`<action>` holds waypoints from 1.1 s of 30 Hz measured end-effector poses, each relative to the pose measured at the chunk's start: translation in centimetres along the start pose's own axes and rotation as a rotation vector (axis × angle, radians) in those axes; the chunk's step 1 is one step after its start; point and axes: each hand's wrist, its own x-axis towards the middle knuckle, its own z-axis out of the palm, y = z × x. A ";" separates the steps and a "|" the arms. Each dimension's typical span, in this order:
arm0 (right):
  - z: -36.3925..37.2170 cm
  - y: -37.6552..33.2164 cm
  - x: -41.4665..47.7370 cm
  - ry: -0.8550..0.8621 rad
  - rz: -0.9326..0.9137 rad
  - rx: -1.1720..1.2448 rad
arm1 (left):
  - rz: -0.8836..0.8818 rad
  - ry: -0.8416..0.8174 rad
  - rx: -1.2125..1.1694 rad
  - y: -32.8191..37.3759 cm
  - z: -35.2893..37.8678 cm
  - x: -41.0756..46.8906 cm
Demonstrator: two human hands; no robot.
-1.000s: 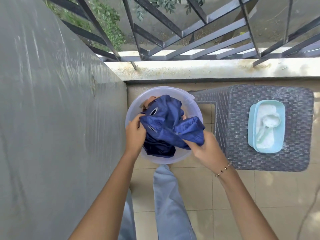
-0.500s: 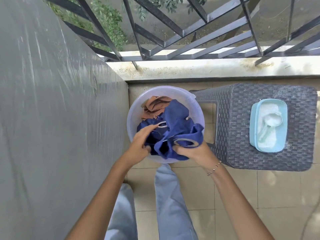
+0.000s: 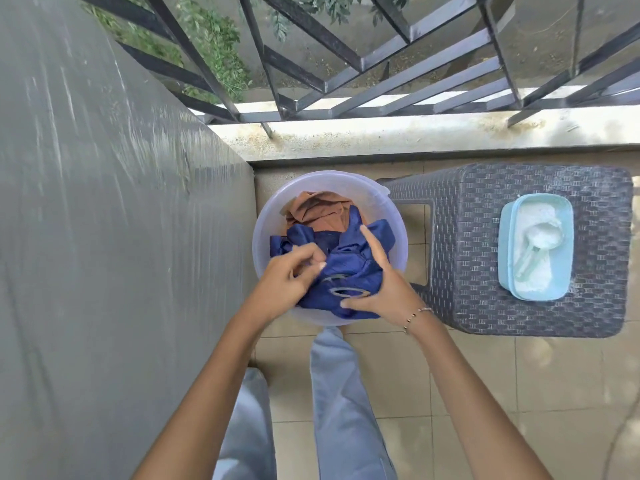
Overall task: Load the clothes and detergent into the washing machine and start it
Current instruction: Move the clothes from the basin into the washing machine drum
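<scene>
A translucent round basin [image 3: 273, 209] stands on the tiled floor and holds a dark blue garment [image 3: 341, 268] on top of a brown one [image 3: 320, 213]. My left hand [image 3: 289, 280] pinches the blue cloth at its left side. My right hand [image 3: 377, 284] presses on the same cloth from the right, thumb near its pale oval ring, index finger stretched out. A light blue detergent tub [image 3: 535, 251] with white powder and a scoop sits open on a dark woven stool [image 3: 460, 244] to the right. No washing machine shows.
A grey wall [image 3: 104, 237] fills the left side. A concrete ledge [image 3: 415, 136] with a black metal railing [image 3: 346, 64] closes the far side. My legs in light blue trousers [image 3: 341, 403] stand on beige floor tiles [image 3: 485, 393] below the basin.
The blue garment, lifted above the basin a second ago, has come down into it and is bunched tighter. Both hands moved closer together on it, and the brown garment came into sight.
</scene>
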 end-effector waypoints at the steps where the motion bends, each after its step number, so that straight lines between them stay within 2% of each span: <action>1: 0.3 0.2 0.7 0.010 -0.049 -0.038 | -0.008 -0.063 -0.102 0.4 0.1 -0.7; 3: 0.7 0.2 1.6 0.050 -0.147 -0.256 | -0.050 -0.118 -0.236 0.7 -0.2 -1.4; 4: 0.8 0.3 1.6 0.051 -0.145 -0.301 | -0.094 -0.088 -0.307 0.6 -0.4 -1.5; 6: 1.2 0.8 1.3 0.010 -0.135 -0.240 | -0.273 0.085 -0.438 -0.4 -0.6 -0.9; 8: 1.8 0.9 0.5 -0.052 -0.161 -0.077 | -0.549 0.213 -0.356 -2.0 -0.3 0.6; 10: 2.4 1.0 -0.2 -0.135 -0.172 0.019 | -0.728 0.101 -0.260 -3.2 -0.1 2.2; 13: 3.1 2.2 -0.2 -0.127 -0.203 -0.105 | -0.648 -0.145 -0.352 -4.0 0.1 4.0; 15: 3.2 3.1 0.3 -0.024 -0.170 -0.105 | -0.536 -0.128 -0.317 -3.9 0.0 4.3; 17: 3.3 3.4 0.7 0.133 -0.120 -0.071 | -0.402 -0.056 -0.171 -3.7 -0.3 4.1; 18: 3.1 3.4 1.1 0.177 -0.084 -0.088 | -0.340 -0.074 -0.087 -3.1 -0.4 3.8; 19: 3.1 3.9 1.6 0.177 -0.086 -0.130 | -0.298 -0.124 -0.012 -2.6 -0.3 3.3; 21: 3.5 3.8 2.7 0.073 -0.138 -0.273 | -0.244 -0.227 0.068 -1.8 0.1 2.2; 23: 3.9 3.3 3.6 -0.043 -0.197 -0.324 | -0.265 -0.298 0.030 -1.7 0.3 1.3; 25: 4.1 3.0 3.8 -0.052 -0.250 -0.406 | -0.335 -0.301 -0.028 -2.0 -0.3 1.4; 27: 4.0 3.0 4.0 -0.004 -0.303 -0.472 | -0.450 -0.175 -0.060 -2.7 -1.2 2.2; 30: 3.6 2.0 3.4 -0.002 -0.352 -0.425 | -0.547 0.138 -0.151 -3.5 -2.1 3.6; 31: 3.5 1.5 3.1 -0.009 -0.403 -0.412 | -0.555 0.142 -0.155 -3.6 -2.1 4.0; 33: 3.6 0.9 2.7 -0.069 -0.405 -0.368 | -0.561 -0.027 -0.184 -3.9 -2.1 4.3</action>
